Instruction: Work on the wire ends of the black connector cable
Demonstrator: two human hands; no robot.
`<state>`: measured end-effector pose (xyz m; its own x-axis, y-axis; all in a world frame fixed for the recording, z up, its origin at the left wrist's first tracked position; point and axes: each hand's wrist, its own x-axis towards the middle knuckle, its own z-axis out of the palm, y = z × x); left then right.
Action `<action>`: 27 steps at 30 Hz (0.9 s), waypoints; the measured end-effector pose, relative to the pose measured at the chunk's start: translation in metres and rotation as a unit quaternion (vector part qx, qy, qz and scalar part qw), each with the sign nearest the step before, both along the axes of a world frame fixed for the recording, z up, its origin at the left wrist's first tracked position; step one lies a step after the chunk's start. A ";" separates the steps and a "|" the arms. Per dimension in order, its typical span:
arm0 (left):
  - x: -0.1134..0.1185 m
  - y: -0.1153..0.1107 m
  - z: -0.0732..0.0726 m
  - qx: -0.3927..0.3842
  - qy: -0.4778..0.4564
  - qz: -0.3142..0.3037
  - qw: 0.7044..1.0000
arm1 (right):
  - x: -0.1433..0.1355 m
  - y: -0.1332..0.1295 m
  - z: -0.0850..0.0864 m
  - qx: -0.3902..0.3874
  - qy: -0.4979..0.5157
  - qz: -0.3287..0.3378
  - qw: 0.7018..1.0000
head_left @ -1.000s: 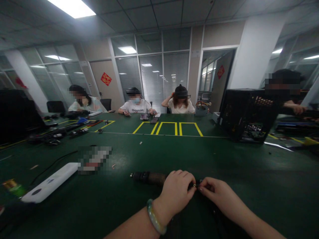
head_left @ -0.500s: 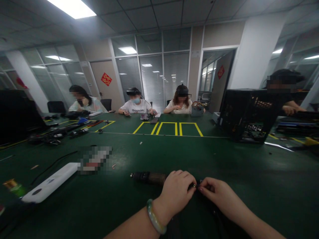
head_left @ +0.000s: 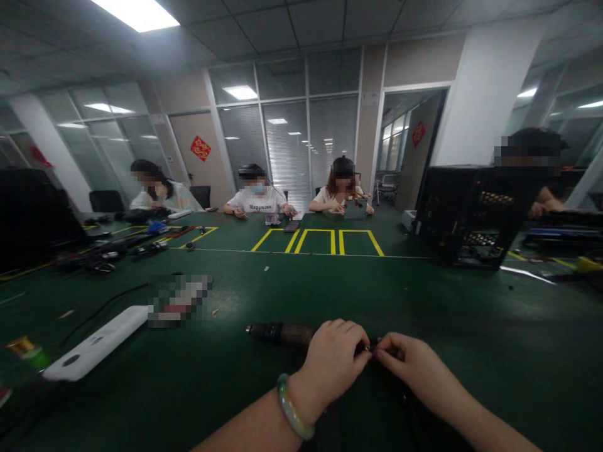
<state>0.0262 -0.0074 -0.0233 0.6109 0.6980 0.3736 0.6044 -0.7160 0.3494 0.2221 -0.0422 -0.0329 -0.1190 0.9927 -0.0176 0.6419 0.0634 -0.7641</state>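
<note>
A dark, cylindrical electric screwdriver (head_left: 287, 334) lies across the table, its metal tip pointing left. My left hand (head_left: 336, 351), with a green bangle at the wrist, is closed over the screwdriver's rear part. Between that thumb and forefinger shows a tiny brass-coloured piece (head_left: 367, 347). My right hand (head_left: 407, 361) pinches close beside it at the tool's rear end, fingertips nearly touching the left ones. What the right fingers hold is small, dark and mostly hidden. A dark cable seems to run below the right hand, hard to make out.
On the left lie a white power strip (head_left: 101, 342) and a gold-capped green bottle (head_left: 28, 353). A black computer case (head_left: 471, 216) stands at the right. Several people sit across the green table (head_left: 226, 376), with cables and parts (head_left: 103, 254) at the far left.
My hands stay at the screwdriver's rear end, with the right fingers shifted very slightly. Across the table, one person has moved a grey box leftward in front of the body.
</note>
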 end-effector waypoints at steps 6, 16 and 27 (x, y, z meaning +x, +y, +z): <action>-0.001 -0.001 0.005 0.008 0.006 -0.011 1.000 | 0.000 -0.002 0.002 -0.001 0.008 0.004 1.000; 0.001 -0.001 -0.001 0.005 -0.006 0.002 1.000 | -0.001 -0.001 0.006 -0.009 0.006 -0.008 1.000; 0.001 -0.002 0.003 0.013 -0.001 -0.015 1.000 | -0.002 0.000 0.002 -0.005 -0.006 -0.007 1.000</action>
<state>0.0268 -0.0096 -0.0204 0.6307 0.6700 0.3916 0.5825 -0.7421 0.3315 0.2200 -0.0427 -0.0305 -0.1056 0.9940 -0.0284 0.6515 0.0476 -0.7572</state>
